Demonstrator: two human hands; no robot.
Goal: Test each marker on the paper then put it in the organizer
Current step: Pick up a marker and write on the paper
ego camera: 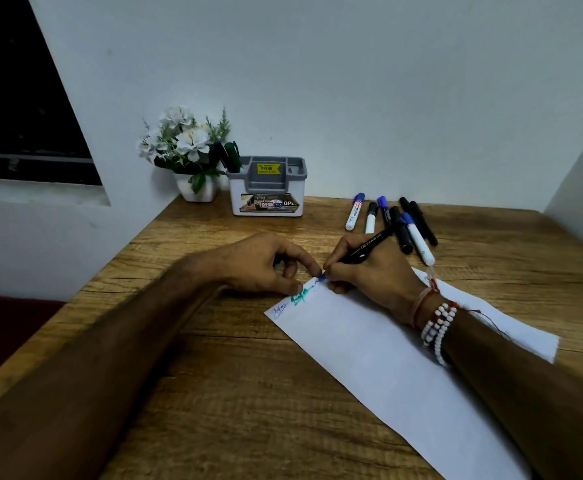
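Note:
My right hand grips a black pen-like marker, its tip down on the white paper near the paper's far edge. My left hand rests at that edge with thumb and forefinger pinched on a small blue piece, maybe the cap. Blue and green scribbles mark the paper's far corner. The grey and white organizer stands at the back, with two dark markers in its left slot. Several loose markers lie behind my right hand.
A white pot of white artificial flowers stands left of the organizer against the wall. The wooden table ends at a left edge, with walls behind and to the right. A dark window is at upper left.

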